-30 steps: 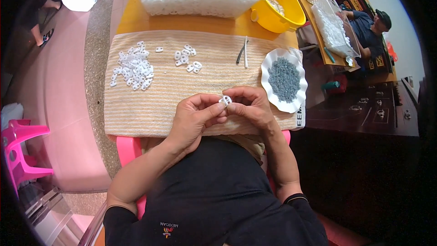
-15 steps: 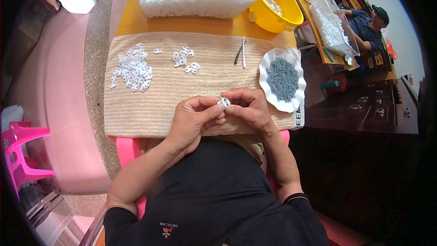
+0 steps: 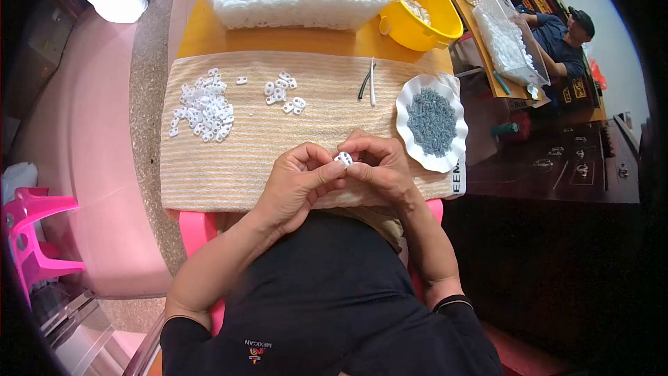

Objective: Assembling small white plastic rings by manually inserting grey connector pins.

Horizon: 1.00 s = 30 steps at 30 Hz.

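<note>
Close to the towel's near edge, my left hand (image 3: 300,179) and my right hand (image 3: 381,167) meet, both closed in a pinch on a small white two-holed plastic piece (image 3: 344,158). Thumbs and fingertips cover part of it. A loose pile of similar white plastic pieces (image 3: 203,108) lies at the left of the striped towel (image 3: 278,188). Toward the middle is a smaller cluster of white pieces (image 3: 277,89). Right of my hands, a white wavy-rimmed plate (image 3: 440,163) holds many tiny grey pieces (image 3: 433,120), too small to tell exactly.
A clear bin (image 3: 299,17) full of white pieces stands beyond the towel, beside a yellow basin (image 3: 417,36). Two thin sticks (image 3: 372,87), one dark and one white, lie near the plate. Another person (image 3: 557,42) sits at the far right; a pink stool (image 3: 38,230) stands left.
The white piece has turned slightly between my fingertips. Both hands stay in nearly the same place, and the piles look unchanged.
</note>
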Each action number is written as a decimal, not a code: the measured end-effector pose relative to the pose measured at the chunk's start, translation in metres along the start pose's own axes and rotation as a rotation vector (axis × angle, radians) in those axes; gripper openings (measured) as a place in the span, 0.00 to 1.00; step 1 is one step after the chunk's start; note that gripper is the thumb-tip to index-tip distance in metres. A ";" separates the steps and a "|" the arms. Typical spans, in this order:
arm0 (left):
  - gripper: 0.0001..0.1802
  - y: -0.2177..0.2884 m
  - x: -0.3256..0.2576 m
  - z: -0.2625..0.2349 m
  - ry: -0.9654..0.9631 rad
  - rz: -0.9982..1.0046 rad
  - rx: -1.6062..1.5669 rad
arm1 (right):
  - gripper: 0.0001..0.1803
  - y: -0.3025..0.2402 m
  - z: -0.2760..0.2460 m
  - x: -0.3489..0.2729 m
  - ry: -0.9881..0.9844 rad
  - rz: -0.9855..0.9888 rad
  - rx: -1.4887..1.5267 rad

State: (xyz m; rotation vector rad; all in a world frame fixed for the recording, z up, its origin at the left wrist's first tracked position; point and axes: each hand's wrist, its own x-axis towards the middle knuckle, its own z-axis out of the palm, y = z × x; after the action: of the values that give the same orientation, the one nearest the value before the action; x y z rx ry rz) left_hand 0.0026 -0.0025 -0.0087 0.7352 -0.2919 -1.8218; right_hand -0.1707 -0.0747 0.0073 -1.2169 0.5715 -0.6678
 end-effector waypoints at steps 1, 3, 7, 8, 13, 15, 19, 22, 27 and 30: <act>0.05 0.000 0.000 0.000 -0.009 0.005 0.000 | 0.14 0.001 0.000 0.000 0.000 0.000 0.000; 0.05 -0.001 -0.001 0.000 -0.020 0.011 0.001 | 0.12 0.002 0.000 -0.001 0.000 -0.002 0.022; 0.05 -0.003 -0.001 0.000 -0.033 0.035 0.023 | 0.12 0.006 0.000 -0.002 0.009 -0.027 0.030; 0.05 -0.003 -0.001 0.000 -0.033 0.036 0.031 | 0.12 0.006 0.000 -0.002 0.006 -0.020 0.021; 0.05 -0.003 -0.003 0.005 -0.035 0.062 0.016 | 0.13 0.006 -0.004 -0.005 -0.007 0.024 -0.005; 0.05 -0.003 -0.003 0.005 -0.036 0.071 0.013 | 0.13 0.007 -0.009 -0.006 -0.064 -0.021 -0.115; 0.05 -0.005 -0.002 0.002 -0.061 0.058 0.042 | 0.14 0.005 -0.004 -0.006 -0.065 -0.035 -0.070; 0.05 -0.002 0.001 0.004 -0.054 0.042 0.038 | 0.13 0.004 -0.003 -0.005 -0.053 0.001 -0.053; 0.05 0.000 0.000 0.000 -0.055 0.004 0.021 | 0.12 -0.006 0.000 -0.004 -0.042 0.074 -0.010; 0.05 -0.001 -0.001 0.000 -0.047 -0.011 0.041 | 0.10 -0.006 -0.004 -0.003 -0.064 0.025 -0.076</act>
State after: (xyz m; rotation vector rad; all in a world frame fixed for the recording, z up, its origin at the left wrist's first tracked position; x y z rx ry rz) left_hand 0.0024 -0.0016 -0.0088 0.7245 -0.3576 -1.8496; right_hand -0.1766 -0.0761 0.0121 -1.2959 0.5621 -0.5882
